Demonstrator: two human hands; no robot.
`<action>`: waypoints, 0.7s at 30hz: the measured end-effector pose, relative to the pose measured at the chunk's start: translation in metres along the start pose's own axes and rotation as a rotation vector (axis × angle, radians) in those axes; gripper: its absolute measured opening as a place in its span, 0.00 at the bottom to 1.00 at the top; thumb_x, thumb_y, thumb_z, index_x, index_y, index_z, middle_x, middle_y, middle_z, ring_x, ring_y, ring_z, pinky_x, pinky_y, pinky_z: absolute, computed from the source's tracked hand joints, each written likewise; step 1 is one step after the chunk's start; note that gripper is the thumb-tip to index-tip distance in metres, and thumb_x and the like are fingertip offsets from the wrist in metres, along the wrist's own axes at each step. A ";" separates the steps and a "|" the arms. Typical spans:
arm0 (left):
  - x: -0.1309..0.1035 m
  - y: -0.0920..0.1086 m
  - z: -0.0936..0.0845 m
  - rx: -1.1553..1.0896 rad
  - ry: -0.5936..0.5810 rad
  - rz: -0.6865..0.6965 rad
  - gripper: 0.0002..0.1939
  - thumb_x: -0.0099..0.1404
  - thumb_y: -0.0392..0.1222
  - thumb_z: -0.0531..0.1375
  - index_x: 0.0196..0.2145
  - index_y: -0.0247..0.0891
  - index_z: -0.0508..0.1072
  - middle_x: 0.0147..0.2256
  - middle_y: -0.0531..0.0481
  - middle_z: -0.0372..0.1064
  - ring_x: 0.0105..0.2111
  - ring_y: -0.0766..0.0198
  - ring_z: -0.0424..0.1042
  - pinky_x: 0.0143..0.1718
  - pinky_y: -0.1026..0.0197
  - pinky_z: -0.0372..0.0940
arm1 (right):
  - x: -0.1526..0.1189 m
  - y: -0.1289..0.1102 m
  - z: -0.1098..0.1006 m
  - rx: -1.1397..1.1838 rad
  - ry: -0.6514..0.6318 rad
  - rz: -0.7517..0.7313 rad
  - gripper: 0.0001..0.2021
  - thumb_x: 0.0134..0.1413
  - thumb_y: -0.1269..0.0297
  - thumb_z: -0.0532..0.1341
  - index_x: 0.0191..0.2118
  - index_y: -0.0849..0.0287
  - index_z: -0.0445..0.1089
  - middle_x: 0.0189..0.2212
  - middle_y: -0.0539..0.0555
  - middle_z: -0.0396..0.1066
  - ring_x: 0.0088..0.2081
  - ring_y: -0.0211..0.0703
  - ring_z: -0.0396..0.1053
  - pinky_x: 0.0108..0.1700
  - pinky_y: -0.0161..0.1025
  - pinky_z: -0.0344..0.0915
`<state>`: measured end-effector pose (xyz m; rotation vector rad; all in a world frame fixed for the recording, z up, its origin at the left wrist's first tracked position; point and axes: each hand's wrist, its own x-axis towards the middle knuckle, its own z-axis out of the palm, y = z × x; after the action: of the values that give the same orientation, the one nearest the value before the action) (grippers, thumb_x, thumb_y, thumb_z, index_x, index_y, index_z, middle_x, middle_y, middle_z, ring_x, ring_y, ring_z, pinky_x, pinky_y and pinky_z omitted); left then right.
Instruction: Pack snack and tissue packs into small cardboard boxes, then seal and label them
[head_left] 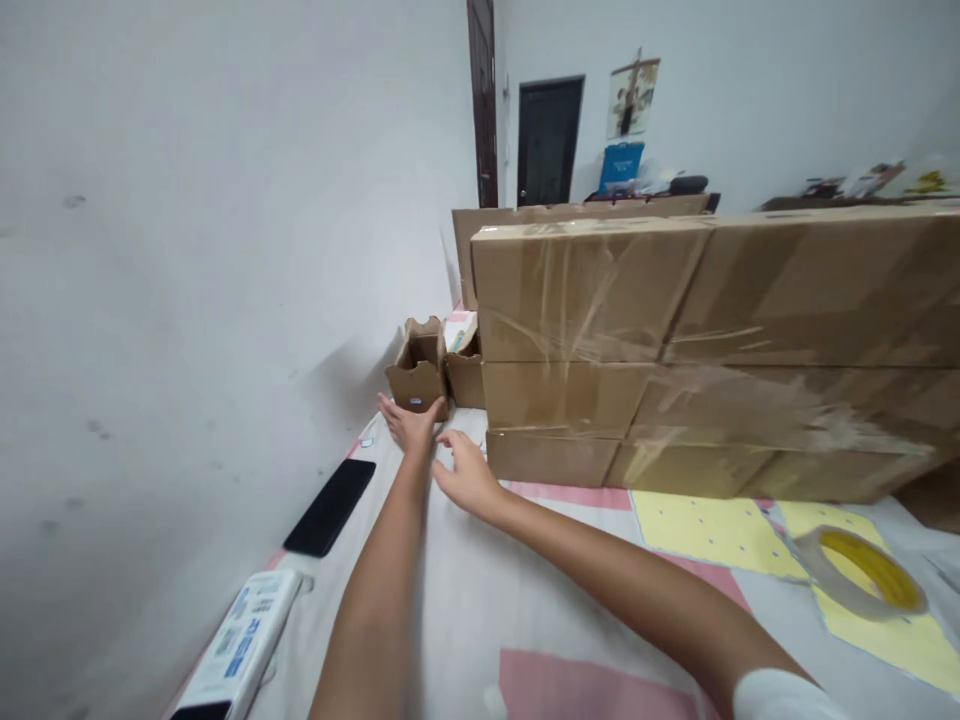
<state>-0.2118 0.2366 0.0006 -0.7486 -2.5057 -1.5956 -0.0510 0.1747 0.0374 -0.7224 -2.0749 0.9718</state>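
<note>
A small open-topped cardboard box with wavy cut edges stands against the wall at the far end of the covered surface. My left hand is at the lower front of this box, thumb and fingers spread, seemingly touching it without gripping. Close by on the right, my right hand hovers over the white cover with thumb and forefinger apart and nothing visible between them. A second open cardboard box sits just right of the first, partly hidden behind the large taped carton stack.
Along the wall on the left lie a black phone and a white power strip. A clear tape roll rests on yellow patterned fabric at the right. The carton stack borders the surface's far side.
</note>
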 end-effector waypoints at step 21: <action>0.035 -0.022 0.011 -0.015 0.115 0.057 0.57 0.60 0.57 0.67 0.73 0.36 0.39 0.68 0.27 0.51 0.68 0.39 0.57 0.65 0.41 0.58 | 0.211 0.044 0.077 -0.149 0.349 0.550 0.41 0.60 0.77 0.57 0.76 0.56 0.42 0.73 0.65 0.47 0.67 0.59 0.60 0.68 0.55 0.58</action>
<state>-0.2504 0.2515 -0.0112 -0.7012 -2.3739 -1.5927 -0.2269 0.3209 0.0451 -1.4796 -1.6806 0.8964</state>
